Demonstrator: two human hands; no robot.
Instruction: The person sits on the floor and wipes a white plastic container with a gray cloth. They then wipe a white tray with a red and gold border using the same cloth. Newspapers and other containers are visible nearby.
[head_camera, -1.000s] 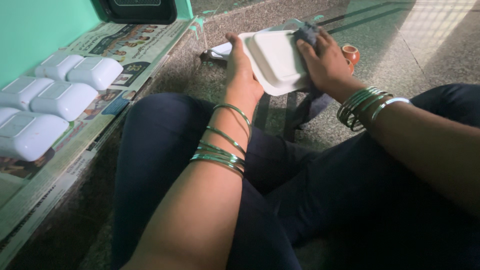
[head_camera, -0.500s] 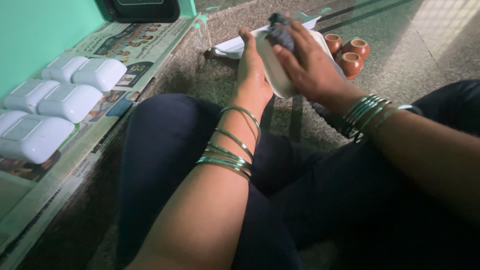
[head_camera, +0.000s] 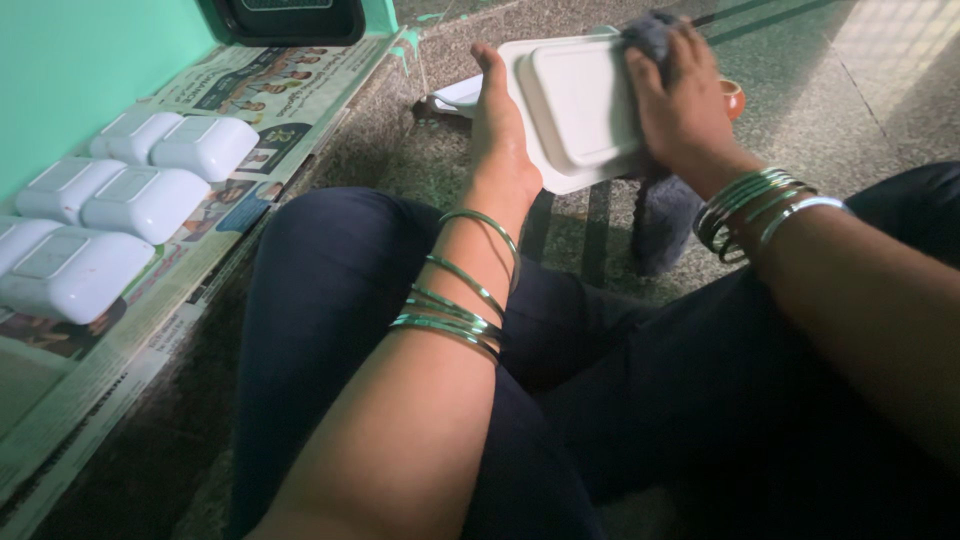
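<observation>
My left hand (head_camera: 497, 130) grips the left edge of a white square tray (head_camera: 578, 105), held bottom side toward me above the stone floor. My right hand (head_camera: 682, 105) presses a dark grey cloth (head_camera: 652, 215) against the tray's right side; the cloth hangs down below the hand. Both wrists carry several thin metal bangles. My dark-trousered legs fill the lower view.
Several white trays (head_camera: 140, 195) lie upside down on newspaper (head_camera: 250, 100) along a green wall at the left. Another white tray (head_camera: 455, 97) lies on the floor behind the held one. A small clay pot (head_camera: 733, 97) peeks out at the right. A black object (head_camera: 285, 18) stands at the top.
The tray has turned from edge-on back to showing its flat bottom. My right hand with the cloth has slid from the tray's top middle to its right side.
</observation>
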